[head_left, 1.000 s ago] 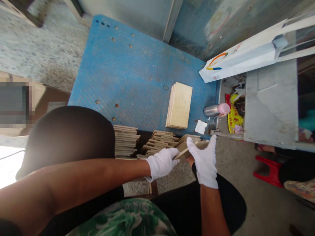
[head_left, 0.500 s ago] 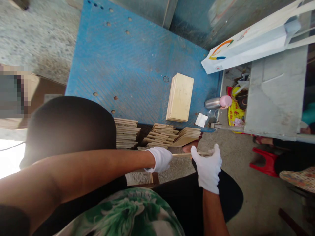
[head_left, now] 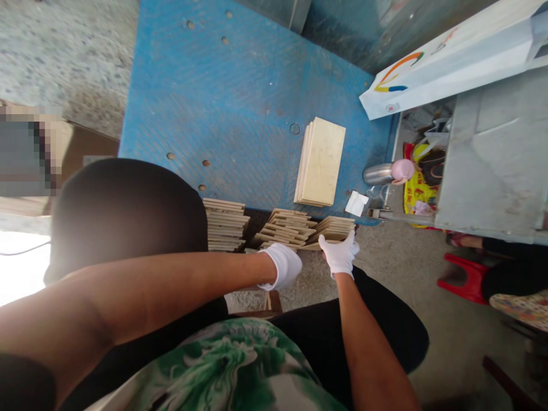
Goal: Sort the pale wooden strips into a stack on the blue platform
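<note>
My right hand (head_left: 339,255), in a white glove, is at the near side of the right-hand row of thin wooden boards (head_left: 334,227). Its thumb and fingers are bent around the front wooden board (head_left: 314,246), which leans against that row. My left hand (head_left: 282,266), also gloved in white, is held lower and to the left, its back toward me. Its fingers are turned under and hidden, so I cannot see whether anything is in them. Just beyond it is the middle row of boards (head_left: 285,228), standing on edge in uneven layers. Another row of boards (head_left: 225,225) is farther left, beside my knee.
A pile of pale boards (head_left: 322,162) lies on the blue table (head_left: 214,108). Right of it are a white paper (head_left: 356,202), a flask with a pink lid (head_left: 387,172) and a white bag (head_left: 445,63). A red stool (head_left: 464,279) and another person are at the right.
My right hand has moved away from me, up to the right-hand row. The thin board that stretched between my hands no longer shows there. My left hand has barely moved; the view has shifted slightly.
</note>
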A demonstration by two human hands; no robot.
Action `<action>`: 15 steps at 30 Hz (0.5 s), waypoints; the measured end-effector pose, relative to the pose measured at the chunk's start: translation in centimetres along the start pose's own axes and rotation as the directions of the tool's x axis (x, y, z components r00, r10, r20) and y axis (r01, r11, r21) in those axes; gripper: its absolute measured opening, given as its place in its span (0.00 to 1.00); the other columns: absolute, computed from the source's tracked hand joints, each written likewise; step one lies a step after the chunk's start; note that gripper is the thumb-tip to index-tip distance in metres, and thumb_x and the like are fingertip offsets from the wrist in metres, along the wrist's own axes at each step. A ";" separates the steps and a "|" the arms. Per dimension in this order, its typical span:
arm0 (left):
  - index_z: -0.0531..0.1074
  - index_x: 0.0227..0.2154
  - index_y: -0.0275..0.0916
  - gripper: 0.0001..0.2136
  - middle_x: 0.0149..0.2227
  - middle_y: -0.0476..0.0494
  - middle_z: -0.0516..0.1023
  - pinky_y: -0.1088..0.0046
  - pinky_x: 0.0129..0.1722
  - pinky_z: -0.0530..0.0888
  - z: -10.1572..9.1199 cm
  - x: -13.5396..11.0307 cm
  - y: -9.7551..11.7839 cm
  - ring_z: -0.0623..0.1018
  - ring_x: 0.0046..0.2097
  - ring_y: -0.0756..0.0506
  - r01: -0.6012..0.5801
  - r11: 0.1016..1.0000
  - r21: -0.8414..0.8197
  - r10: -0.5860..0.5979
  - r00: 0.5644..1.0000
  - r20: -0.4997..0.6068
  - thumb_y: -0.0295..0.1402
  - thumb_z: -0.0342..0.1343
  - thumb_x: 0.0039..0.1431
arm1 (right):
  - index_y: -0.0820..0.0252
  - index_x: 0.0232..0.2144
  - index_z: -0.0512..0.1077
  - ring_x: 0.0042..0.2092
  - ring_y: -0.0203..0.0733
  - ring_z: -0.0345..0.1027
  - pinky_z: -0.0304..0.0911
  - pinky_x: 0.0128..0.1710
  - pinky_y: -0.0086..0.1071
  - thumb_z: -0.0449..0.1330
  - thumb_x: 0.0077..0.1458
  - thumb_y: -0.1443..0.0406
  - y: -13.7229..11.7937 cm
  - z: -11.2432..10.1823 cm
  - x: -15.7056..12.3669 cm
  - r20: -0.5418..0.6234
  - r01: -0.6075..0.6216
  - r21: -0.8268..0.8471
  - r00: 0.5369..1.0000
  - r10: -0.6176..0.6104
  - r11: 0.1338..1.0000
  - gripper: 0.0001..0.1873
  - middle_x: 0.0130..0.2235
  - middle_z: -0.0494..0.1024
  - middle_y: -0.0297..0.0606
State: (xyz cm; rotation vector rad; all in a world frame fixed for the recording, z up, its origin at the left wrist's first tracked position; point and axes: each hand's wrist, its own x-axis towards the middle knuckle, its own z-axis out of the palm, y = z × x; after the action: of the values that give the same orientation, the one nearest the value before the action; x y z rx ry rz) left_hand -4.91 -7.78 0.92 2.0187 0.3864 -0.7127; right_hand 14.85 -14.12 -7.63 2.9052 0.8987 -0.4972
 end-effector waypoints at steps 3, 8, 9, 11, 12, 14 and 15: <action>0.78 0.39 0.21 0.14 0.39 0.20 0.79 0.49 0.39 0.76 -0.5 -0.4 -0.1 0.79 0.42 0.26 0.002 1.000 -0.008 -0.002 1.000 0.003 0.22 0.59 0.48 | 0.61 0.67 0.44 0.54 0.56 0.64 0.62 0.52 0.43 0.66 0.39 0.47 0.1 1.2 0.5 0.002 -0.019 0.009 1.000 0.019 1.000 0.60 0.58 0.56 0.57; 0.77 0.39 0.19 0.14 0.39 0.18 0.79 0.48 0.38 0.76 -1.0 -0.8 -0.2 0.79 0.42 0.26 0.027 1.000 -0.006 -0.027 1.000 -0.011 0.19 0.57 0.49 | 0.63 0.67 0.39 0.55 0.56 0.63 0.62 0.52 0.42 0.66 0.40 0.47 0.4 1.9 1.4 -0.012 -0.019 0.012 1.000 0.020 1.000 0.62 0.59 0.55 0.60; 0.77 0.39 0.18 0.14 0.39 0.18 0.79 0.48 0.38 0.76 -1.0 -0.8 -0.3 0.79 0.42 0.26 0.033 0.999 -0.015 -0.033 0.999 -0.017 0.19 0.57 0.48 | 0.64 0.67 0.39 0.56 0.57 0.62 0.61 0.53 0.42 0.66 0.40 0.47 0.5 2.0 1.6 -0.017 -0.017 0.015 1.000 0.018 1.000 0.63 0.60 0.55 0.61; 0.77 0.39 0.18 0.14 0.39 0.19 0.79 0.48 0.38 0.76 -1.1 -0.8 -0.3 0.79 0.42 0.26 0.041 0.999 -0.031 -0.042 0.999 -0.025 0.19 0.58 0.47 | 0.64 0.67 0.39 0.57 0.58 0.60 0.60 0.54 0.43 0.66 0.39 0.46 0.8 2.3 1.9 -0.027 -0.014 0.028 1.000 0.015 1.000 0.63 0.61 0.54 0.61; 0.78 0.38 0.19 0.14 0.38 0.19 0.79 0.48 0.39 0.76 -1.2 -0.8 -0.3 0.79 0.42 0.26 0.046 0.998 -0.035 -0.048 0.998 -0.029 0.19 0.58 0.47 | 0.64 0.67 0.39 0.58 0.58 0.59 0.60 0.55 0.44 0.66 0.38 0.46 0.9 2.5 2.0 -0.030 -0.009 0.041 0.999 0.011 0.999 0.64 0.61 0.54 0.60; 0.78 0.38 0.20 0.13 0.38 0.20 0.79 0.49 0.39 0.76 -1.2 -0.7 -0.2 0.79 0.42 0.26 0.057 0.998 -0.026 -0.058 0.998 -0.036 0.18 0.58 0.46 | 0.64 0.67 0.40 0.60 0.59 0.57 0.58 0.56 0.44 0.68 0.35 0.47 1.2 2.8 2.2 -0.036 0.006 0.081 0.999 -0.003 0.997 0.65 0.62 0.55 0.59; 0.78 0.37 0.20 0.13 0.39 0.20 0.79 0.49 0.40 0.76 -1.2 -0.7 -0.2 0.79 0.43 0.26 0.056 0.998 -0.018 -0.057 0.998 -0.030 0.18 0.57 0.47 | 0.65 0.67 0.41 0.60 0.59 0.56 0.57 0.57 0.44 0.69 0.34 0.47 1.2 2.9 2.3 -0.039 0.014 0.104 0.999 -0.010 0.994 0.66 0.62 0.55 0.59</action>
State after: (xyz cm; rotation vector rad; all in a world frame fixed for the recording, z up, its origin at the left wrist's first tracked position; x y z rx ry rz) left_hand -5.14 -6.63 1.67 2.0109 0.4678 -0.7112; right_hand 16.46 -14.36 -11.17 3.0151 0.9223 -0.5051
